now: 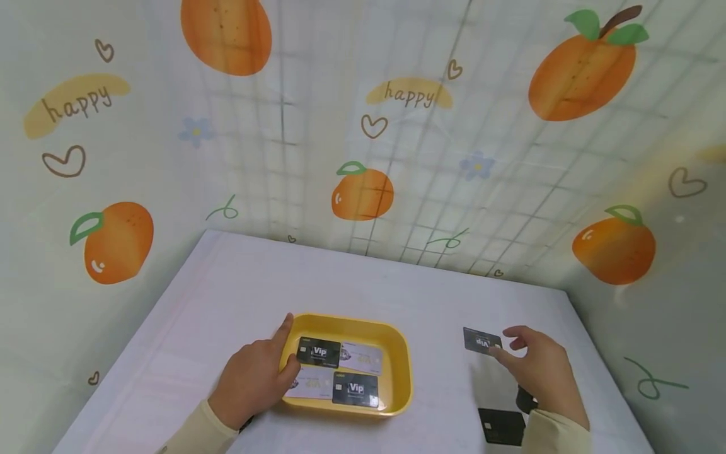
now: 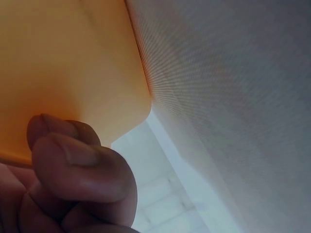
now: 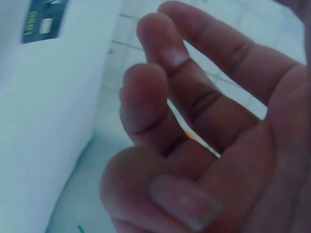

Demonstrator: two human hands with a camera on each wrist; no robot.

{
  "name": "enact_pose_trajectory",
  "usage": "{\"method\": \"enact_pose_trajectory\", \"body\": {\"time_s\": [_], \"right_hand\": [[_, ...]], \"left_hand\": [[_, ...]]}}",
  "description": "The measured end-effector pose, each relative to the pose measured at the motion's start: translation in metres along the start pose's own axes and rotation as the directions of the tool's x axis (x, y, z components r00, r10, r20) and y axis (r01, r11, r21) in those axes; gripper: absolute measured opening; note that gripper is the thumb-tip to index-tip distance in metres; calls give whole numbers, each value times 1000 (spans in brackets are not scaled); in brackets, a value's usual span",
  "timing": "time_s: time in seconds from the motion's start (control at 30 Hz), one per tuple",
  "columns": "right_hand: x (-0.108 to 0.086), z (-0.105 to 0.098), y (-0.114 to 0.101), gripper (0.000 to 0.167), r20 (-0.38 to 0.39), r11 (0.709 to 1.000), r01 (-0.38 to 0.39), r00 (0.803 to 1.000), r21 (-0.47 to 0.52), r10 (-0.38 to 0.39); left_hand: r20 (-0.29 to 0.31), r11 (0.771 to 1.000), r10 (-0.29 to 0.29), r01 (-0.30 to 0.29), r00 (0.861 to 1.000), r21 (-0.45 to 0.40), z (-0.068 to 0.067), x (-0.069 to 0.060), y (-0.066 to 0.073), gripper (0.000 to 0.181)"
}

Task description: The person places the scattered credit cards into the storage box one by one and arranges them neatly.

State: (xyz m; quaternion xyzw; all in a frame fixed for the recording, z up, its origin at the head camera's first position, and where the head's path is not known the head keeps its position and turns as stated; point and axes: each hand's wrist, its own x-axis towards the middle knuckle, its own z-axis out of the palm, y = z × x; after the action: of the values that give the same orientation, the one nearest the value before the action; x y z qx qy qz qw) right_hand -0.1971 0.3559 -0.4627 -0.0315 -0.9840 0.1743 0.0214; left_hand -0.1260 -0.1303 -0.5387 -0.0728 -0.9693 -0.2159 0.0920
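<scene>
My left hand (image 1: 252, 378) grips the left side of a yellow tray (image 1: 404, 391), thumb over the rim and index finger along the corner. The left wrist view shows curled fingers (image 2: 85, 165) against its outer wall. Inside lie two black Vip cards, one upper left (image 1: 319, 352) and one lower right (image 1: 355, 389), alternating with two pale cards (image 1: 363, 358). On the right, my right hand (image 1: 541, 366) hovers by a dark Vip card (image 1: 479, 340) that appears upside down; the thumb overlaps its edge. In the right wrist view the loosely bent fingers (image 3: 146, 97) hold nothing visible.
Another black card (image 1: 501, 427) lies on the white table (image 1: 340, 265) near the right sleeve. A printed cloth with oranges (image 1: 363, 194) encloses the table at the back and both sides. Dark objects show partly under both wrists.
</scene>
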Motion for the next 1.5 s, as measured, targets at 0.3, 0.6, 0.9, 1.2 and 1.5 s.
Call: {"method": "enact_pose_trajectory", "body": {"time_s": [0.3,0.6,0.9,1.2,1.5], "right_hand": [[25,26,21,70,100,998,-64,993,21,62],[37,49,36,85,200,996,-85,977,25,78],[39,59,37,71,210,997,-78,975,6,75],[34,53,35,77,182,991,-130,976,44,120],[26,44,38,90,250,984,-157,959,80,133]], "left_hand": [[-9,1000,6,-7,1000,-7,0,1,-1,73],[23,1000,-19,20,1000,-11,-3,2,1,73],[6,1000,-7,8,1000,-17,-3,1,1,74],[-1,1000,-10,10,1000,-8,-4,2,1,73],[2,1000,-11,11,1000,-8,-4,1,0,73]]}}
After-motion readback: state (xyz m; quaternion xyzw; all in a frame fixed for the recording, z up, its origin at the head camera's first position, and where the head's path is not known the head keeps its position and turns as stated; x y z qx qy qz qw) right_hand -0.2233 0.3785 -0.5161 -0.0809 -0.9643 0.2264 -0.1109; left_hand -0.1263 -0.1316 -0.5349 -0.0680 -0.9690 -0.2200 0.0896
